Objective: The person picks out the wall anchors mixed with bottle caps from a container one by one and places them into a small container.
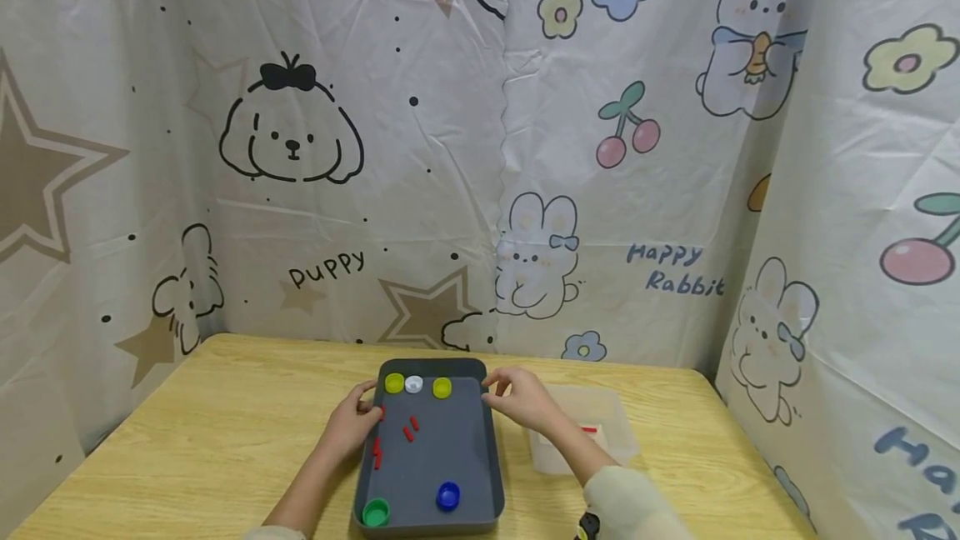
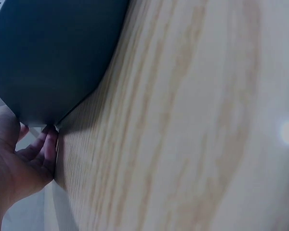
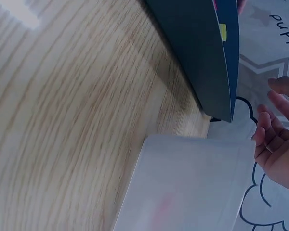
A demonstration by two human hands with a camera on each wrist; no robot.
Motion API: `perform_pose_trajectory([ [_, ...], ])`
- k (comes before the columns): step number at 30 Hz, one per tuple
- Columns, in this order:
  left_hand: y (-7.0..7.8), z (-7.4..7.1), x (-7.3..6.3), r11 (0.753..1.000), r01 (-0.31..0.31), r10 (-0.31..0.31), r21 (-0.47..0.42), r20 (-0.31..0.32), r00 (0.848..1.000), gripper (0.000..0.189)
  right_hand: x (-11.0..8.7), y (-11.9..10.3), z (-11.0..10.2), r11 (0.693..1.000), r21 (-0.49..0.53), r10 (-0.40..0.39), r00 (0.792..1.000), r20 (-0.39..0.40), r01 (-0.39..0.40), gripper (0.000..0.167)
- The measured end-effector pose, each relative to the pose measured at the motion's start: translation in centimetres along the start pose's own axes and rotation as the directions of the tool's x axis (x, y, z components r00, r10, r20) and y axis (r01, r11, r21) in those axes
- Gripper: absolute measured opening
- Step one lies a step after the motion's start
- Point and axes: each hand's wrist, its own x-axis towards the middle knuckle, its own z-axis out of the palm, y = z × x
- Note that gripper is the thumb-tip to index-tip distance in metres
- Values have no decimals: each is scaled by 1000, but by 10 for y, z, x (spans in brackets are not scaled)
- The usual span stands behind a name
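Note:
A dark grey tray point(image 1: 450, 457) lies lengthwise on the table. My left hand point(image 1: 354, 422) grips its left wall, thumb over the rim and fingers against the outside; the left wrist view shows this hand point(image 2: 26, 156) at the tray's lower edge. By the far right corner hovers my right hand point(image 1: 522, 398), its fingers loosely bent with nothing between them; in the right wrist view this hand point(image 3: 279, 130) is apart from the tray. Inside the tray are yellow caps point(image 1: 442, 388), a white cap point(image 1: 414, 384), a blue cap point(image 1: 448, 496), a green cap point(image 1: 376, 512) and several red sticks point(image 1: 408, 434).
Right of the tray stands a translucent plastic box point(image 1: 549, 458), partly behind my right forearm, with a red stick point(image 1: 589, 430) showing in it. The wooden table point(image 1: 187, 440) ends at a printed cloth curtain point(image 1: 420, 190) at the back and sides.

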Motion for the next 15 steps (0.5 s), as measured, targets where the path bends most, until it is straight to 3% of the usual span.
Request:
perform_pose_trajectory([
  [15, 2, 0, -1, 1000, -9, 9, -3, 1, 1000, 51, 17, -13, 31, 998, -2, -70, 996, 58, 71, 22],
])
